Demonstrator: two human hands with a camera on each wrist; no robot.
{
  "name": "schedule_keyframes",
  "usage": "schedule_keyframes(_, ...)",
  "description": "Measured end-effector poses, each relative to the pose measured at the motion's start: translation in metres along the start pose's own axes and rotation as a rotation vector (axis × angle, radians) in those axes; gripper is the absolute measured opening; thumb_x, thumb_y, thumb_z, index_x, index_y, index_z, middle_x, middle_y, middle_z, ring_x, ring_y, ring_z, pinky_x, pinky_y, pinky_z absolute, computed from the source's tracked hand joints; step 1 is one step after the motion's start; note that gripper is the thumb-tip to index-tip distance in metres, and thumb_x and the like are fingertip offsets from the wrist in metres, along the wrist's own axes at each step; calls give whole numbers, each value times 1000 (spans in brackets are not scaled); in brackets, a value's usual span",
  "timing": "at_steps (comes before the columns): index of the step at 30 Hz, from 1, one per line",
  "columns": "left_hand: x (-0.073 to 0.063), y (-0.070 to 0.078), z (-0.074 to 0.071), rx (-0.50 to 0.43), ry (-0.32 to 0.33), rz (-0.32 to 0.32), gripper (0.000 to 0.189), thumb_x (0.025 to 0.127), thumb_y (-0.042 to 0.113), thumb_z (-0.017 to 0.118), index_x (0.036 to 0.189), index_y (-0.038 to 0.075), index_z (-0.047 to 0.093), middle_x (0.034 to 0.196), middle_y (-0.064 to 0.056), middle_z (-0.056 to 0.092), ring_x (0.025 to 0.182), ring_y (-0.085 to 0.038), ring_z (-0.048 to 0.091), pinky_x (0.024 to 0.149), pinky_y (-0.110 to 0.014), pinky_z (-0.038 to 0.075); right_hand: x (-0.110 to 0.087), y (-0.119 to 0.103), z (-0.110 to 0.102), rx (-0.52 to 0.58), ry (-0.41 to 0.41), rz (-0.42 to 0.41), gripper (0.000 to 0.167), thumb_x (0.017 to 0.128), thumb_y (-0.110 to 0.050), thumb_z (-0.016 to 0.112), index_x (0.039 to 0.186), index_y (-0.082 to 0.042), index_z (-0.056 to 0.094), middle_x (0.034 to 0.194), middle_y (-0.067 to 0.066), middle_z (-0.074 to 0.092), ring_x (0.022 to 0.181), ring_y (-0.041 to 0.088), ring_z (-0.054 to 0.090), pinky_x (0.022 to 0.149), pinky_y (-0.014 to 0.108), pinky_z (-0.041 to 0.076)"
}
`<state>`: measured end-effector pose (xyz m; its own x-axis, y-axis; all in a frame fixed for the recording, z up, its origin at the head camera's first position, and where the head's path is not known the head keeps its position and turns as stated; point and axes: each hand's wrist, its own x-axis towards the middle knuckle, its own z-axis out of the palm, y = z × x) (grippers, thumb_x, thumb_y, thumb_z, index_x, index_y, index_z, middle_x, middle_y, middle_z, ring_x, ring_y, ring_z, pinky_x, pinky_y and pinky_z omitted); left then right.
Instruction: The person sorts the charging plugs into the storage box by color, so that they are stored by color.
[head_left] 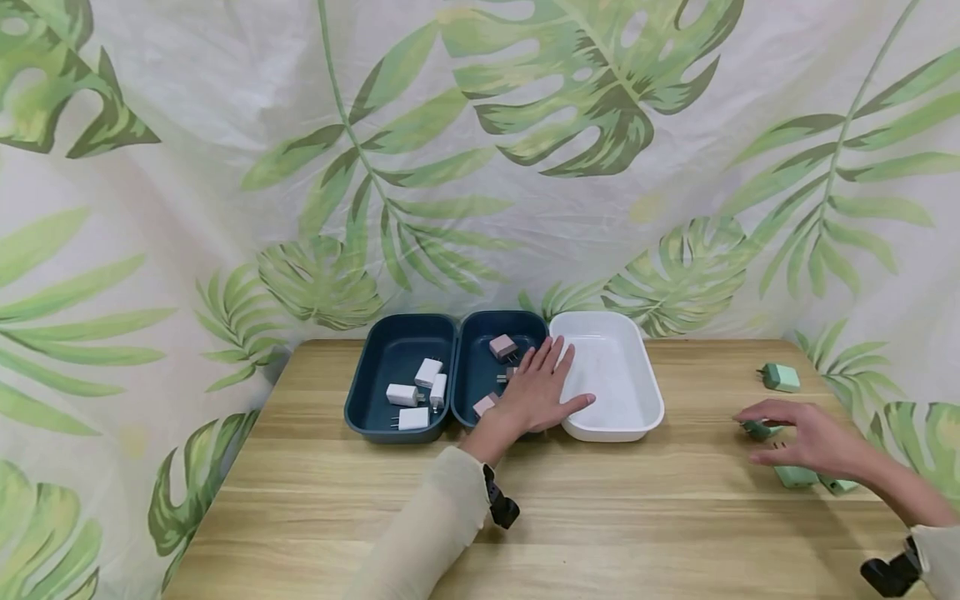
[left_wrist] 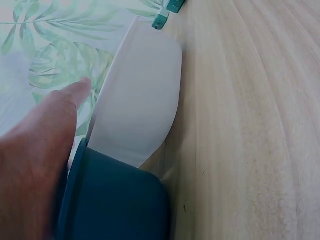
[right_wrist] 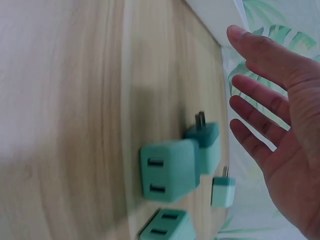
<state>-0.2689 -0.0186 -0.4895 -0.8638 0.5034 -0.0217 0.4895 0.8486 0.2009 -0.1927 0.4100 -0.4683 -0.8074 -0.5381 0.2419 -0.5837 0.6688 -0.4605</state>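
Observation:
My left hand (head_left: pixel 534 393) is spread with straight fingers over the right side of the middle dark blue tray (head_left: pixel 480 333) and the edge of the white tray (head_left: pixel 611 421). Pink charger plugs (head_left: pixel 503 347) lie in that middle tray, partly hidden by the hand; whether the hand touches the rim is unclear. Above the table at the right, my right hand (head_left: pixel 813 437) hovers over several green charger plugs (head_left: pixel 795 476), thumb and fingers apart. In the right wrist view nothing is in its grasp, and a green two-port plug (right_wrist: pixel 170 170) stands below it.
The left dark blue tray (head_left: pixel 360 408) holds several white charger plugs (head_left: pixel 413 418). All three trays stand side by side along the back of the wooden table (head_left: pixel 600 517). Another green plug (head_left: pixel 782 377) lies farther back at the right. A leaf-patterned cloth (head_left: pixel 570 233) hangs behind.

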Motion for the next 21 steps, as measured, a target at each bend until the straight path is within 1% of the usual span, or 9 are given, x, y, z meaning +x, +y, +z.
schedule_keyframes(4,0,1,2,2,-1,-2,95,104,76,36,172,16,9,179,-8,1,165,-23,-3,133,-47,5,-9,7,-3,34,-41,35,52,73,-11,97,121,-12,77,117,-11,75,106,-5,65,83,13,52)
schedule_keyframes(6,1,1,4,6,-14,-9,95,104,76,36,172,16,8,179,-8,-1,165,-23,-5,133,-47,5,-14,10,-5,42,-53,46,51,74,-11,96,121,-11,76,119,-13,73,106,-6,65,83,13,53)
schedule_keyframes(9,2,1,6,8,-31,-22,96,103,76,36,172,16,6,179,-7,-4,165,-22,-8,133,-47,5,-20,14,-5,39,-50,53,51,74,-10,96,121,-10,76,120,-15,72,106,-6,64,83,13,52)
schedule_keyframes(12,3,1,7,7,-39,-30,96,103,76,35,172,16,5,179,-6,-5,165,-22,-8,133,-47,4,-24,17,-6,39,-29,72,51,73,-10,97,120,-10,77,119,-17,72,104,-6,64,83,11,51)
schedule_keyframes(17,0,3,4,13,-25,-22,96,104,76,34,172,15,7,180,-7,-2,165,-23,-5,133,-47,8,-30,18,-9,34,-25,95,49,71,-12,98,117,-9,78,115,-14,74,103,-7,64,82,9,50)
schedule_keyframes(21,-1,4,3,20,-22,-19,96,104,76,33,172,14,8,180,-8,-1,165,-24,-4,133,-48,9,-33,19,-12,-9,-50,134,49,72,-20,99,116,-11,79,113,-12,75,102,-9,62,80,15,53)
